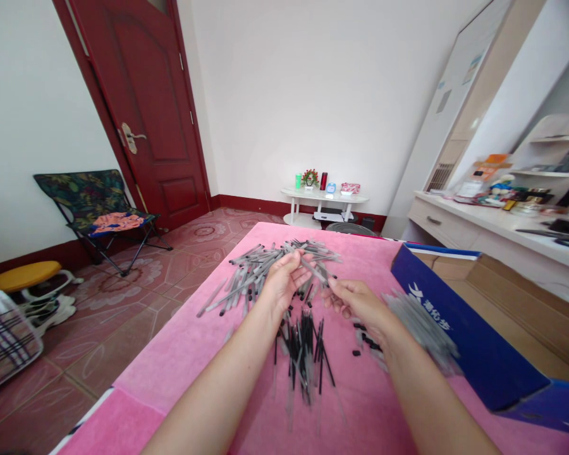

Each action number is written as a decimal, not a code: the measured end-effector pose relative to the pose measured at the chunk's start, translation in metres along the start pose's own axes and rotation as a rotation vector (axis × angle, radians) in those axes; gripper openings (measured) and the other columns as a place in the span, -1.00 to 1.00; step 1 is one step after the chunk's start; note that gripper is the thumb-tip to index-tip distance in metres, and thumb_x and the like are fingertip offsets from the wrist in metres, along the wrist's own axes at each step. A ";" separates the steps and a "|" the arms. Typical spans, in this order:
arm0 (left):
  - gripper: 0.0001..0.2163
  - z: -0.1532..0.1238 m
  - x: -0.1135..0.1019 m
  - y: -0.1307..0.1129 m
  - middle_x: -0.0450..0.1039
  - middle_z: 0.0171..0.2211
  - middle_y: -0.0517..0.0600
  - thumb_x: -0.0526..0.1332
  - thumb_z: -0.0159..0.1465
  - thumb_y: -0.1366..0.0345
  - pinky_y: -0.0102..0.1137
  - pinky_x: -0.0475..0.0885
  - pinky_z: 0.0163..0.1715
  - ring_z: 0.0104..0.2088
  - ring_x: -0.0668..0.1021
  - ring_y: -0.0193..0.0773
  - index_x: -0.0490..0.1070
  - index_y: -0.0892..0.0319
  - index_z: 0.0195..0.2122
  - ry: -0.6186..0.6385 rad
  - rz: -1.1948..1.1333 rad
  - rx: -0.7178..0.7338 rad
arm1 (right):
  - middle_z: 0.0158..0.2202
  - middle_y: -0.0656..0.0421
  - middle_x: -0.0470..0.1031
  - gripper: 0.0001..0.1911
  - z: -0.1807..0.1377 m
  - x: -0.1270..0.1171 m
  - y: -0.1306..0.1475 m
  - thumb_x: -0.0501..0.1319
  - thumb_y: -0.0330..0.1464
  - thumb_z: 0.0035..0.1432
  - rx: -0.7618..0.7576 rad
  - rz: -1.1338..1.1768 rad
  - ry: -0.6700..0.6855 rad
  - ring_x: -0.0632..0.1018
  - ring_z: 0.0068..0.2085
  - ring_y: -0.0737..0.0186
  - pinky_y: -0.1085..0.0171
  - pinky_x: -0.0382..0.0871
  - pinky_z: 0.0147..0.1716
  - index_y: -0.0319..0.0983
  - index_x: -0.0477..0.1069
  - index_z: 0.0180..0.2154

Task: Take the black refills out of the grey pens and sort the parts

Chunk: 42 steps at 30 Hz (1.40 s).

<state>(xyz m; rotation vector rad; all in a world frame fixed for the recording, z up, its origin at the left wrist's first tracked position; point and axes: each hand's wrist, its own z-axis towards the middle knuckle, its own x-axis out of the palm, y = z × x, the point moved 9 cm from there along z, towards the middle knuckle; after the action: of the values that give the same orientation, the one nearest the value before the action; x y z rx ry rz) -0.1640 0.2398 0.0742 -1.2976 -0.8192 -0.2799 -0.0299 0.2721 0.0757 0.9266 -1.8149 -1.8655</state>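
Observation:
Above the table's pink cover [194, 373], a greyish translucent pen [317, 272] stretches between my two hands. My left hand [287, 275] is closed on its far end, and the fingers of my right hand [351, 298] pinch the near end by a dark tip. Behind and left of my left hand lies a heap of similar grey pens with black ends [246, 275]. Thin black pen refills [306, 354] are bunched between my forearms. Small black caps [370, 341] lie beneath my right wrist. To its right is a pile of clear grey tubes [422, 325], partly blurred.
An open blue cardboard box [459, 335] stands at the table's right edge, beside the tubes. Beyond it is a white counter [483, 221] with assorted items. A small white table [325, 196] is by the far wall; a folding chair [99, 208] sits left near the red door [146, 107].

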 end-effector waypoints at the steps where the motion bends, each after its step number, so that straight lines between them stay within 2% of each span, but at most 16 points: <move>1: -0.81 0.000 0.000 0.001 0.49 -0.29 -0.01 0.26 0.05 0.27 -0.43 0.42 -0.33 -0.31 0.54 -0.28 0.41 0.16 -0.29 -0.001 -0.001 -0.003 | -0.60 0.19 0.41 -0.55 0.000 0.002 0.001 0.11 -0.03 -0.03 -0.015 0.009 0.005 0.29 -0.63 0.44 0.45 0.05 -0.67 -0.31 0.44 -0.49; 7: -0.78 -0.005 0.016 0.014 0.49 -0.30 0.03 0.28 0.03 0.28 -0.38 0.42 -0.29 -0.35 0.54 -0.30 0.41 0.21 -0.28 0.098 0.046 -0.028 | -0.63 0.22 0.36 -0.60 0.000 0.002 0.009 0.13 -0.07 -0.03 -0.082 0.079 -0.060 0.22 -0.66 0.47 0.44 0.00 -0.69 -0.31 0.41 -0.52; 9: -0.80 -0.006 0.016 0.020 0.48 -0.33 0.02 0.29 0.02 0.29 -0.39 0.43 -0.34 -0.41 0.54 -0.31 0.41 0.22 -0.32 0.079 0.027 -0.041 | -0.64 0.21 0.35 -0.60 0.000 0.002 0.012 0.12 -0.09 -0.01 -0.127 0.059 -0.080 0.21 -0.66 0.47 0.44 -0.01 -0.68 -0.31 0.41 -0.54; 13: -0.80 -0.006 0.009 0.024 0.48 -0.37 0.02 0.31 -0.01 0.29 -0.41 0.44 -0.41 -0.45 0.54 -0.31 0.41 0.24 -0.37 -0.008 0.017 -0.038 | -0.65 0.19 0.39 -0.60 -0.002 0.000 0.024 0.06 -0.13 0.05 -0.276 -0.208 -0.154 0.26 -0.64 0.40 0.39 0.07 -0.64 -0.30 0.44 -0.55; 16: -0.78 -0.007 0.008 0.021 0.49 -0.41 0.03 0.32 -0.03 0.27 -0.43 0.44 -0.44 -0.46 0.54 -0.30 0.42 0.26 -0.38 -0.038 0.065 -0.016 | -0.66 0.18 0.39 -0.62 -0.006 -0.002 0.028 0.09 -0.15 0.02 -0.325 -0.343 -0.219 0.33 -0.58 0.32 0.35 0.14 -0.55 -0.26 0.40 -0.64; 18: -0.78 -0.008 0.006 0.017 0.49 -0.43 0.03 0.33 -0.04 0.25 -0.46 0.43 -0.48 -0.49 0.53 -0.32 0.42 0.27 -0.41 -0.067 0.105 0.001 | -0.63 0.16 0.41 -0.65 -0.012 -0.006 0.034 0.12 -0.17 0.00 -0.360 -0.478 -0.314 0.38 -0.51 0.26 0.34 0.14 -0.49 -0.24 0.38 -0.66; 21: -0.77 -0.008 0.004 0.011 0.49 -0.44 0.03 0.33 -0.06 0.23 -0.49 0.43 -0.51 -0.53 0.52 -0.35 0.43 0.28 -0.45 -0.092 0.150 0.027 | -0.50 0.14 0.47 -0.73 -0.021 -0.006 0.046 0.13 -0.19 0.01 -0.437 -0.697 -0.466 0.43 -0.38 0.20 0.34 0.15 -0.42 -0.20 0.43 -0.56; 23: -0.77 -0.008 0.005 0.009 0.49 -0.43 0.03 0.33 -0.06 0.22 -0.48 0.43 -0.49 -0.52 0.52 -0.36 0.44 0.28 -0.45 -0.075 0.150 0.044 | -0.49 0.14 0.48 -0.75 -0.021 -0.006 0.046 0.14 -0.19 0.00 -0.442 -0.619 -0.474 0.43 -0.41 0.22 0.34 0.17 -0.44 -0.21 0.44 -0.51; 27: -0.77 -0.008 0.010 0.009 0.49 -0.40 0.02 0.33 -0.06 0.23 -0.46 0.44 -0.45 -0.51 0.51 -0.38 0.44 0.25 -0.40 -0.028 0.122 0.051 | -0.63 0.18 0.40 -0.64 -0.005 -0.005 0.027 0.09 -0.12 0.03 -0.311 -0.215 -0.292 0.34 -0.61 0.34 0.37 0.17 -0.61 -0.27 0.39 -0.56; 29: -0.76 -0.008 0.011 0.010 0.49 -0.40 0.01 0.33 -0.06 0.23 -0.46 0.44 -0.45 -0.51 0.51 -0.38 0.44 0.25 -0.39 -0.025 0.125 0.047 | -0.68 0.20 0.36 -0.62 0.000 -0.005 0.020 0.10 -0.11 0.02 -0.269 -0.117 -0.236 0.29 -0.65 0.39 0.39 0.15 -0.65 -0.27 0.37 -0.59; 32: -0.75 -0.009 0.012 0.010 0.49 -0.42 0.01 0.33 -0.06 0.22 -0.44 0.43 -0.45 -0.51 0.52 -0.36 0.43 0.25 -0.39 -0.030 0.129 0.047 | -0.62 0.22 0.37 -0.72 0.001 -0.011 0.020 0.24 -0.17 -0.13 -0.308 -0.069 -0.283 0.33 -0.59 0.38 0.39 0.20 -0.60 -0.27 0.34 -0.57; 34: -0.75 -0.010 0.012 0.010 0.49 -0.43 0.02 0.34 -0.07 0.21 -0.46 0.43 -0.46 -0.52 0.51 -0.36 0.42 0.25 -0.41 -0.038 0.132 0.051 | -0.57 0.23 0.39 -0.72 0.001 -0.013 0.020 0.31 -0.21 -0.22 -0.314 -0.057 -0.329 0.35 -0.57 0.37 0.38 0.21 -0.59 -0.25 0.33 -0.50; 36: -0.75 -0.010 0.011 0.009 0.49 -0.43 0.01 0.34 -0.08 0.21 -0.47 0.42 -0.48 -0.53 0.50 -0.38 0.43 0.25 -0.42 -0.047 0.137 0.056 | -0.59 0.24 0.39 -0.71 0.002 -0.009 0.018 0.28 -0.18 -0.18 -0.275 -0.071 -0.312 0.35 -0.61 0.37 0.38 0.18 -0.63 -0.25 0.33 -0.46; 38: -0.75 -0.009 0.010 0.009 0.49 -0.43 0.00 0.34 -0.08 0.22 -0.48 0.42 -0.49 -0.54 0.50 -0.39 0.43 0.25 -0.42 -0.053 0.139 0.054 | -0.64 0.22 0.37 -0.70 0.004 -0.003 0.015 0.16 -0.13 -0.04 -0.235 -0.096 -0.258 0.34 -0.64 0.36 0.37 0.17 -0.65 -0.26 0.35 -0.49; 40: -0.76 -0.009 0.009 0.010 0.48 -0.44 -0.01 0.34 -0.07 0.23 -0.48 0.43 -0.49 -0.54 0.49 -0.40 0.43 0.25 -0.42 -0.051 0.145 0.050 | -0.65 0.20 0.38 -0.65 0.003 -0.003 0.016 0.08 -0.12 0.03 -0.266 -0.121 -0.259 0.34 -0.63 0.35 0.35 0.18 -0.62 -0.28 0.37 -0.54; 42: -0.76 -0.008 0.009 0.010 0.48 -0.43 0.00 0.33 -0.06 0.23 -0.47 0.43 -0.48 -0.53 0.50 -0.39 0.43 0.25 -0.41 -0.045 0.154 0.053 | -0.60 0.18 0.40 -0.69 0.003 -0.007 0.017 0.13 -0.15 0.00 -0.320 -0.142 -0.296 0.37 -0.58 0.33 0.34 0.22 -0.56 -0.28 0.38 -0.54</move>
<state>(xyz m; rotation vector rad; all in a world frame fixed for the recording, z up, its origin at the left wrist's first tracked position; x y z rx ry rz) -0.1479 0.2373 0.0724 -1.3127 -0.7549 -0.1066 -0.0299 0.2769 0.0931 0.7092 -1.5645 -2.4013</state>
